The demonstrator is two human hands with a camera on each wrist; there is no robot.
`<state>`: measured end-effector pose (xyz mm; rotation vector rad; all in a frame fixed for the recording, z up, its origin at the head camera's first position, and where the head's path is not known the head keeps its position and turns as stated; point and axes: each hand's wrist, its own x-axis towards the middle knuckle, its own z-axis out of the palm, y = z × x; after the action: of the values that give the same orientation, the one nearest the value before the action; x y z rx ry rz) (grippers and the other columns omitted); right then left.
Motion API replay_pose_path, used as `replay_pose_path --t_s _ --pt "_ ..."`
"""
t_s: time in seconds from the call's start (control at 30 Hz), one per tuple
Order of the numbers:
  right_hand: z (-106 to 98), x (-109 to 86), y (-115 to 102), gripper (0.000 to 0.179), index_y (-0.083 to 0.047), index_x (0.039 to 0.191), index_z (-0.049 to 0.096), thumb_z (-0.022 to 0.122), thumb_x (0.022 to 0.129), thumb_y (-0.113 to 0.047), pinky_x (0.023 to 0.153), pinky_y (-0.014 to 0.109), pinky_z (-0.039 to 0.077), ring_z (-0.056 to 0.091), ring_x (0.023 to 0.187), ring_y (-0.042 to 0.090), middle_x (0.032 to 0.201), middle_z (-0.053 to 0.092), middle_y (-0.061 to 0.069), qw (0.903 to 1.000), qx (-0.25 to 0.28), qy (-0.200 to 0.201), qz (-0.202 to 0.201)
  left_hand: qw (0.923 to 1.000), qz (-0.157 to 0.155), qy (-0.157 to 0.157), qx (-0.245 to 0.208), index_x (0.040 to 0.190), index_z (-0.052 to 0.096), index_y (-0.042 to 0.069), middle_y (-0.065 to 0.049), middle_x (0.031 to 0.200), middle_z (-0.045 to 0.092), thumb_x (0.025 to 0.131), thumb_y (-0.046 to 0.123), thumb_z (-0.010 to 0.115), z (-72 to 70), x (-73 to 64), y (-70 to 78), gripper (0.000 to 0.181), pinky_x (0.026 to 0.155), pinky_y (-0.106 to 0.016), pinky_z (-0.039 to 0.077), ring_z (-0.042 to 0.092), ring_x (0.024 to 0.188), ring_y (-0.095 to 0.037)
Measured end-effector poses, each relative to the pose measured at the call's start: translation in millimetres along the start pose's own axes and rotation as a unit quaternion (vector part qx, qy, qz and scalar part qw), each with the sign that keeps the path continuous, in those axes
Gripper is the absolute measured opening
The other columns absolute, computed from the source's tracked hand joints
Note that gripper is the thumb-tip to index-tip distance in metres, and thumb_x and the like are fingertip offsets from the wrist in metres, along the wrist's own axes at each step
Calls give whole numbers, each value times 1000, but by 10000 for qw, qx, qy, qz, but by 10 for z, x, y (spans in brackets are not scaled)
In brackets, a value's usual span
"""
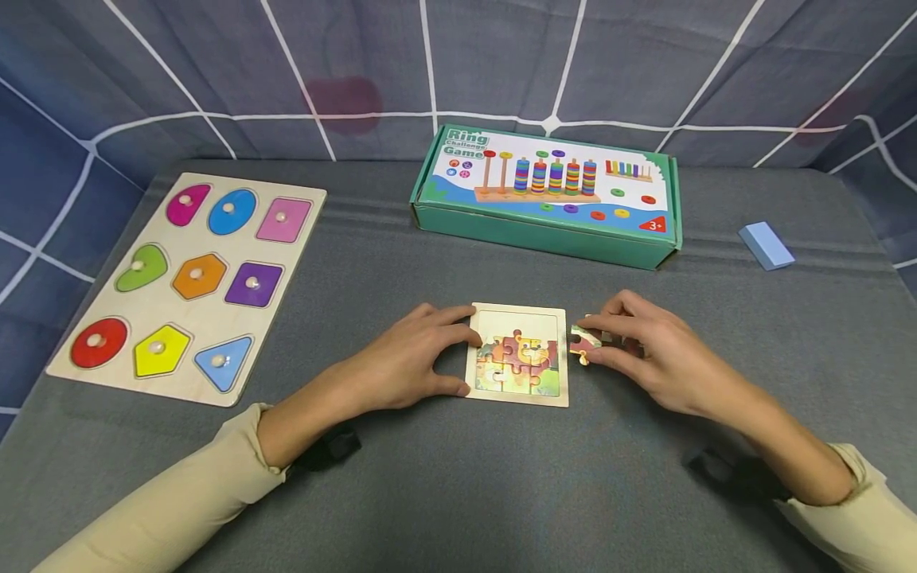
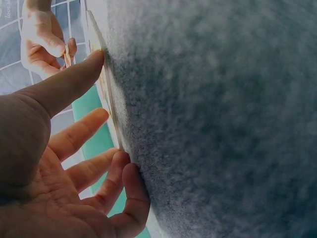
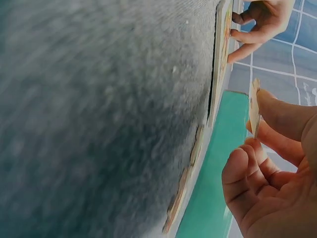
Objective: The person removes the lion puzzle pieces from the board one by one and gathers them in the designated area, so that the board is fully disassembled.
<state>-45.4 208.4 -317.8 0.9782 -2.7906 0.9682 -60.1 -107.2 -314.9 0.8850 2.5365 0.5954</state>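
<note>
One thin, reddish puzzle piece (image 1: 583,340) is pinched by the right hand (image 1: 662,350) (left hand (image 1: 408,362), fingers spread, touches the frame (image 1: 563,358)).

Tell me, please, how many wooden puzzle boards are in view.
2: the jigsaw board, touched by the left hand, and the shape board at left in the head view. No others show.

Right fingers (image 1: 618,324) hide part of a colourful wooden puzzle piece (image 1: 583,341). The grey surface (image 1: 458,493) is cut off in front. By its far edge, a green cardboard box (image 1: 530,236) has round pictures (image 1: 466,165) too tiny to tell.
</note>
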Motion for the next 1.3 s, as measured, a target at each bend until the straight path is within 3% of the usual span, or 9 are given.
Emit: replay_pose_path --t_s 0.37,0.67,1.0,1.3 --pt "-166 -203 118 36 -9 118 72 77 83 0 64 22 36 46 79 4 100 53 -11 9997 -87 34 225 10000 25 21 1 125 65 17 -9 153 39 80 32 84 0 2 -3 51 99 -47 39 46 119 -29" --pt "-312 -415 370 40 -11 118 72 78 80 2 64 22 34 44 78 4 99 54 -10 9985 -211 289 404 10000 81 35 32 125 65 17 -9 153 40 81 32 83 -11 -9 4 51 99 -47 39 47 118 -29" --pt "-431 -613 645 35 -9 115 72 77 81 1 68 20 33 45 80 1 98 54 -13 9975 -575 -14 405 10000 -3 -29 30 125 65 17 -9 154 39 80 32 84 -8 3 10 51 99 -47 39 46 120 -29" --pt "-435 -633 749 34 -5 115 71 77 82 1 68 20 34 45 81 -1 99 54 -11 9955 -904 -125 272 10000 -9 -10 8 125 65 17 -9 153 39 80 31 84 -2 1 15 51 99 -48 39 46 120 -30"
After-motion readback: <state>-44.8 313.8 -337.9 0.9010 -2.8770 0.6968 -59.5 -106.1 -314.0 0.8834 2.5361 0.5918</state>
